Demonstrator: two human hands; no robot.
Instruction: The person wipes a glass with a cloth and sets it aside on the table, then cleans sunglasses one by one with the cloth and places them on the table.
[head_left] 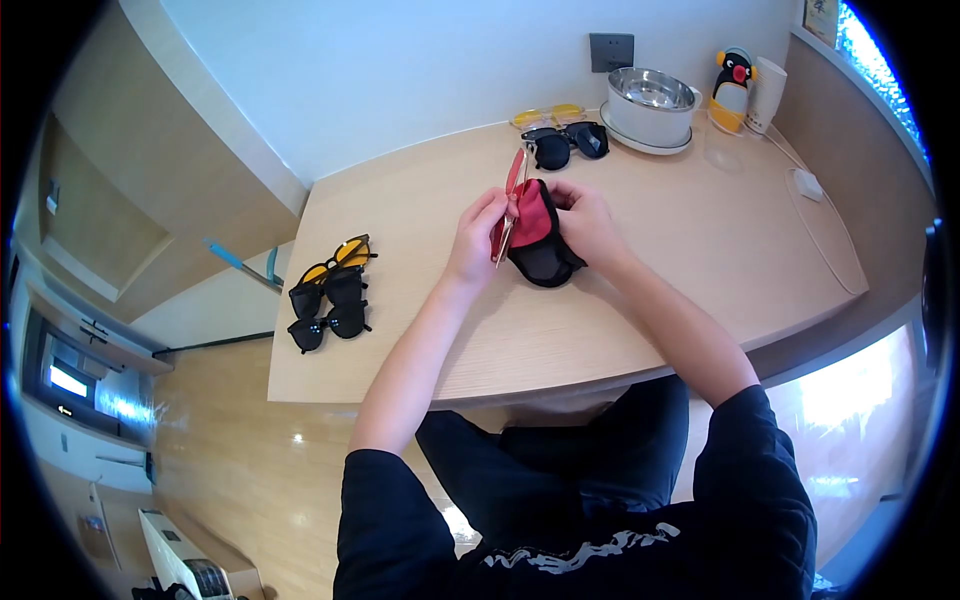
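Note:
Above the middle of the desk, my left hand (476,238) is closed on a pair of red-lensed sunglasses (516,170) with thin metal temples, held on edge. My right hand (592,226) grips a soft black glasses pouch (545,263) by its right side. The pouch's red lining (533,214) faces the sunglasses, which are right beside its opening; whether any part of them is inside I cannot tell. My right fingertips are partly hidden behind the pouch.
Several sunglasses (346,321) lie at the desk's left, some yellow-lensed. Dark sunglasses (553,150) and yellow-lensed glasses (562,111) lie at the back. Beyond them stand a white-sided bowl (650,106), a penguin figure (733,95) and a white cup (766,95). A cable (808,262) runs along the right.

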